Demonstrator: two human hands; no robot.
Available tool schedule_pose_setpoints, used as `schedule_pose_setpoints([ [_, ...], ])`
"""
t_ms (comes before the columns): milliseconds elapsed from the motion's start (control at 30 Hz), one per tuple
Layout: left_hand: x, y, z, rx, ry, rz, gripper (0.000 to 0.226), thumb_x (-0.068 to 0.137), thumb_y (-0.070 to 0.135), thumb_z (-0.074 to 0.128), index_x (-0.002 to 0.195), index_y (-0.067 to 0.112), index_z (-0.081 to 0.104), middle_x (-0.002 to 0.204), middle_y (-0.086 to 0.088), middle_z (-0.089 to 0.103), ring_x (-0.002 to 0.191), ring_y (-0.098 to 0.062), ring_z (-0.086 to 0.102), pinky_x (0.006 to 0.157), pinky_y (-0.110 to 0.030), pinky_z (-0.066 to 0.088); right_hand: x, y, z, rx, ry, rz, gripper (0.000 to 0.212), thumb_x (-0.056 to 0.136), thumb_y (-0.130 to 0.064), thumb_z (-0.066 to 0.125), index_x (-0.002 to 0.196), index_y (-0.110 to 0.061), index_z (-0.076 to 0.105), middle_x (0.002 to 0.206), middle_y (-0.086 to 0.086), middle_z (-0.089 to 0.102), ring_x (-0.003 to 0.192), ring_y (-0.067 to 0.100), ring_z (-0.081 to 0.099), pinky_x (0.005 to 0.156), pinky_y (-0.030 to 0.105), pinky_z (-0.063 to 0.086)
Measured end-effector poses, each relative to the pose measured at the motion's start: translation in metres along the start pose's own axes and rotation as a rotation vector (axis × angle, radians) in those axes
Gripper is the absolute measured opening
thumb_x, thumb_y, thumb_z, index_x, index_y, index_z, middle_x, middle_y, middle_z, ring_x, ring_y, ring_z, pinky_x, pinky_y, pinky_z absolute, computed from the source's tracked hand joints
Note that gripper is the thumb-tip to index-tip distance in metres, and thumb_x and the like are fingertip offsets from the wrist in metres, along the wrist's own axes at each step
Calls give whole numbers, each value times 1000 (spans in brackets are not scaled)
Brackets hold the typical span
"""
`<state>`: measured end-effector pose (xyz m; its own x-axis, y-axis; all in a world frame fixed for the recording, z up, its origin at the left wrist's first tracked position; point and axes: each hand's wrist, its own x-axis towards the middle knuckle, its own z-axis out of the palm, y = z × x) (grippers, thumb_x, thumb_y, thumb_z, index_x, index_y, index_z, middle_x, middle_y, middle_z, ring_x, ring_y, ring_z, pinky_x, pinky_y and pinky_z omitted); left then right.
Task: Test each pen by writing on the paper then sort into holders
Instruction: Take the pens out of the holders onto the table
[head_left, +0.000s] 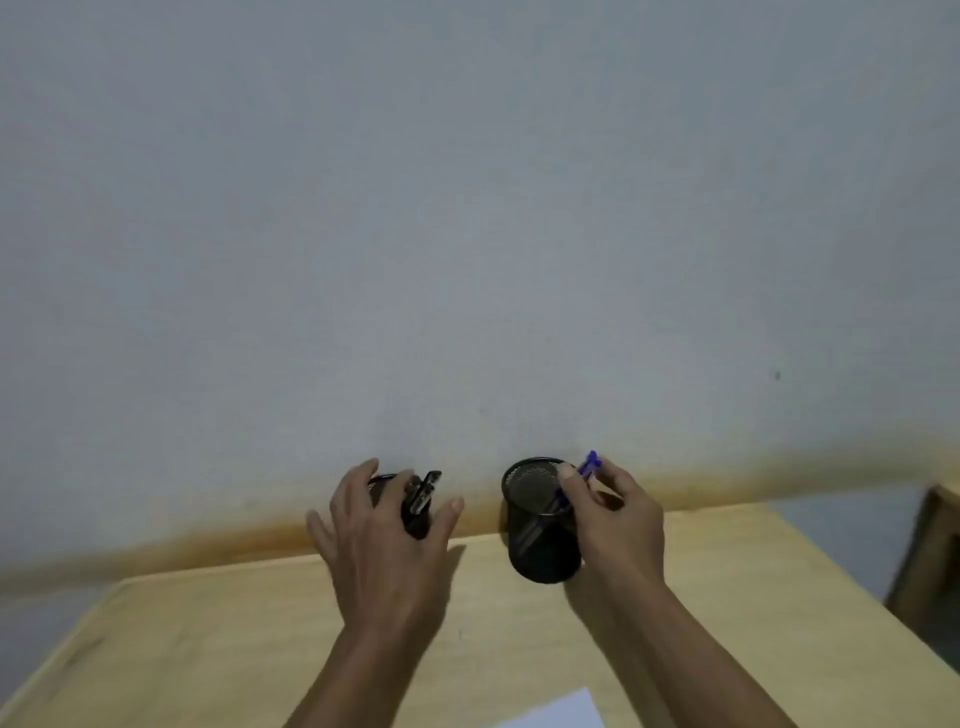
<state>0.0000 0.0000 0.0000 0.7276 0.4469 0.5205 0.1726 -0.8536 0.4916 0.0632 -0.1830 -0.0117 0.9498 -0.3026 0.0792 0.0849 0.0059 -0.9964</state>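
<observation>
**Blue pen at the right holder**

The right hand (610, 512) pinches a blue pen (582, 478) between thumb and fingers, its cap end pointing up and away, its lower part slanting down into the mouth of the right holder (543, 525). This holder is a black mesh cup standing upright on the desk (208, 639), near the far edge by the wall (467, 208). More pens show dimly through its mesh.

The left hand (387, 530) is released, fingers spread and relaxed, gripping nothing. It hovers over the left holder (415, 512), another dark cup that it largely hides; whether the fingers touch the cup cannot be told. Black pens (423, 491) stick up from this holder, just past the fingers.

The two holders stand apart, side by side. A corner of white paper (563, 709) lies on the desk at the near edge, between the forearms.
</observation>
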Motion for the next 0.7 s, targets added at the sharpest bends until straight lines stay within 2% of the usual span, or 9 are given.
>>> schedule_pose_setpoints([
  [67, 4, 5, 5, -5, 72, -59, 48, 80, 63, 63, 112, 28, 68, 139, 1, 48, 135, -21, 34, 116, -59, 13, 6, 9, 8, 36, 24, -4, 62, 68, -66, 79, 117, -28, 72, 116, 1, 73, 107, 20, 70, 94, 45, 58],
  [200, 8, 9, 13, -11, 143, -104, 37, 84, 56, 62, 100, 24, 70, 133, 1, 53, 130, -24, 39, 112, -63, 16, 7, 10, 13, 33, 41, -53, 30, 89, -49, 71, 97, -20, 75, 110, 4, 71, 99, 20, 68, 88, 37, 56],
  [333, 6, 4, 12, 100, 129, -54, 47, 90, 59, 49, 107, 20, 67, 128, -1, 55, 129, -26, 39, 114, -64, 11, 4, 15, 16, 3, 1, -124, 35, 93, -54, 61, 101, -21, 71, 118, 7, 67, 109, 21, 66, 95, 41, 55],
  [400, 6, 3, 11, 151, 110, -31, 49, 92, 60, 43, 106, 20, 67, 126, -1, 55, 127, -26, 40, 114, -64, 10, 1, 12, 18, 5, -21, -150, 27, 95, -55, 58, 101, -29, 66, 125, 6, 62, 116, 22, 62, 99, 43, 54],
  [467, 7, 2, 10, 185, 105, -9, 49, 93, 60, 39, 105, 21, 66, 124, 1, 57, 125, -25, 41, 113, -65, 10, -3, 7, 18, 15, -19, -187, 13, 99, -47, 57, 89, -38, 56, 131, 3, 55, 125, 25, 56, 104, 47, 51],
  [533, 8, 2, 10, 185, 122, 5, 48, 94, 58, 35, 103, 20, 65, 121, 1, 59, 123, -26, 44, 113, -66, 11, -6, -1, 18, 7, -33, -237, 17, 99, -47, 56, 83, -41, 57, 134, 1, 51, 129, 29, 52, 104, 52, 49],
  [633, 11, 3, 9, 140, 170, 18, 39, 99, 53, 39, 101, 21, 61, 118, 2, 59, 122, -24, 44, 112, -66, 10, -6, -14, 19, 9, -44, -295, 10, 90, -63, 50, 90, -72, 55, 132, 4, 59, 128, 28, 54, 104, 52, 49],
  [667, 13, 5, 8, 107, 183, 22, 34, 99, 50, 40, 102, 21, 59, 117, 3, 59, 123, -23, 43, 112, -65, 8, -5, -19, 18, 4, -39, -310, 11, 90, -65, 49, 93, -74, 54, 130, 2, 61, 127, 26, 55, 104, 50, 49],
  [700, 16, 7, 6, 76, 198, 34, 32, 99, 48, 42, 104, 21, 58, 117, 3, 60, 124, -22, 42, 113, -64, 7, -5, -25, 17, -1, -29, -330, 15, 91, -64, 48, 100, -66, 60, 129, -1, 60, 125, 24, 56, 103, 50, 50],
])
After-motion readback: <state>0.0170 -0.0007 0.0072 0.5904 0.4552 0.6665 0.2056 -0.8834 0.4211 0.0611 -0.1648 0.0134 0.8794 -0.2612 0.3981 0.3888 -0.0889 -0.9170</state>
